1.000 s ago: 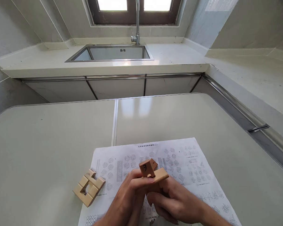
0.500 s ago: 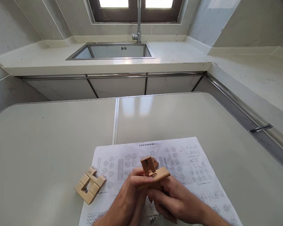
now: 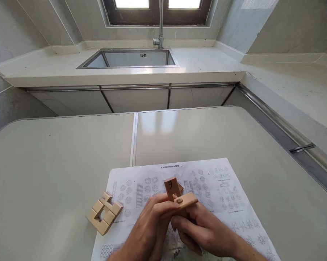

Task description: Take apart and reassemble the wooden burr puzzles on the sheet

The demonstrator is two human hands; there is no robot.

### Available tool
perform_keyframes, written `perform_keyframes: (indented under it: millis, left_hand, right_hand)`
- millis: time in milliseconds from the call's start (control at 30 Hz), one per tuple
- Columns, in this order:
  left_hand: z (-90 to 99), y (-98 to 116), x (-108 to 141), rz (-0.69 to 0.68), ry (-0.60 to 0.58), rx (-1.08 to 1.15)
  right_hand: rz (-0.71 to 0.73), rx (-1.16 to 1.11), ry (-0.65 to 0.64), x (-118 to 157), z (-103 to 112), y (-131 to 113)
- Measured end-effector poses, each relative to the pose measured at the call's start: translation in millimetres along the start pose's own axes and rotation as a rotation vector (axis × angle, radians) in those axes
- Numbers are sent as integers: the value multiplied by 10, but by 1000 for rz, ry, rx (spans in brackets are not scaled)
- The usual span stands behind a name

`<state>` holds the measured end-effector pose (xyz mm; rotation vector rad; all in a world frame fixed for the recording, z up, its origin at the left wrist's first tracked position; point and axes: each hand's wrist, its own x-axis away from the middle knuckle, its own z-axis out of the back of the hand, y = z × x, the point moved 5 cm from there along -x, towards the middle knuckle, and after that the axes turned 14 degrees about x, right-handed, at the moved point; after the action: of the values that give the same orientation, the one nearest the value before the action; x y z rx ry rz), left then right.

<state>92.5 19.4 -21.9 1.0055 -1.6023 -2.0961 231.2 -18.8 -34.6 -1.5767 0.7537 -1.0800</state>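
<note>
Both hands work close together over the printed sheet, on wooden puzzle pieces. My left hand (image 3: 152, 221) is closed round the left end of a flat wooden piece (image 3: 189, 200), its thumb along the near side. A small wooden end shows in that piece's slot. Behind it, tilted up, stands a block marked with a black numeral (image 3: 172, 187), and another wooden corner peeks out to its right. My right hand (image 3: 204, 228) pinches the pieces from below and the right, its fingertips partly hidden. Left of the hands lies a joined group of wooden blocks (image 3: 109, 217) with a square gap.
A white sheet of printed diagrams (image 3: 220, 224) lies under the hands on a pale table (image 3: 57, 156) with a metal seam (image 3: 133, 139). Beyond the table's far edge are a counter (image 3: 206, 61), a sink (image 3: 130, 67) and a tap (image 3: 160, 40).
The slot in the flat piece looked open before; a wooden end now shows in it. The numbered block has shifted slightly up and tilts differently. Both hands stay nearly in place.
</note>
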Motion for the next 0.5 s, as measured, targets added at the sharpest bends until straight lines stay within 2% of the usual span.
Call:
perform_keyframes:
  millis: [67,333,500]
  left_hand:
    - [33,-1,-2,-7,-32,-55]
    - [20,70,-19,-107,-3,-284]
    - [-1,148,-40,-173,54,-461]
  right_hand:
    - [10,7,8,-5,8,-13]
    - [3,35,37,-5,13,-3]
    - [97,115,122,-25,1,-51]
